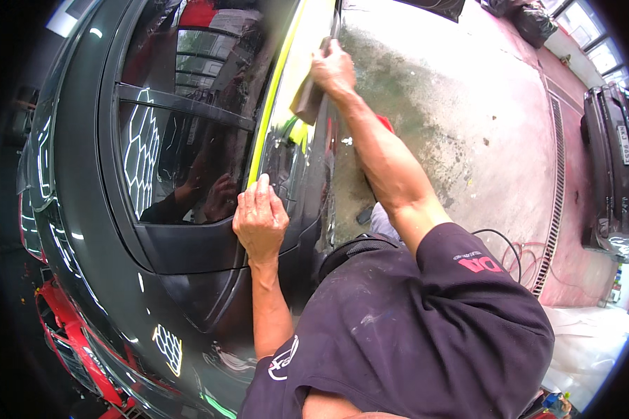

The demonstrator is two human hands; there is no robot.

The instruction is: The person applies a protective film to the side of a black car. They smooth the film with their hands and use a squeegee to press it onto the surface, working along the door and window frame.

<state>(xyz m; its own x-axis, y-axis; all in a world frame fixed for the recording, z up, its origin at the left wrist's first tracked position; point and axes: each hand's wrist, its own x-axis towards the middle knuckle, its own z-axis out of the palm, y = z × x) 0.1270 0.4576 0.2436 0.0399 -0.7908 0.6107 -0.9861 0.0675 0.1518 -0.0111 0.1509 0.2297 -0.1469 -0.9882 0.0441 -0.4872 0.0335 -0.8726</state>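
A dark car's side fills the left of the head view, with its glossy door panel (284, 171) beneath the black window (189, 160). A bright yellow-green strip (268, 119) runs along the window's lower edge. My right hand (334, 70) is closed round a long brown block (307, 105), which lies against the panel farther along. Behind it, my left hand (261, 216) rests on the door by the window edge, fingers stretched out and holding nothing. Yellow-green patches show on the shiny panel just behind the block. What the block is exactly cannot be made out.
Stained concrete floor (440, 119) lies to the right, crossed by a drain grate (555, 188). Another dark car (611, 164) stands at the far right. A black hose (507, 241) curls near my right elbow. Parts of a red car (73, 325) show at lower left.
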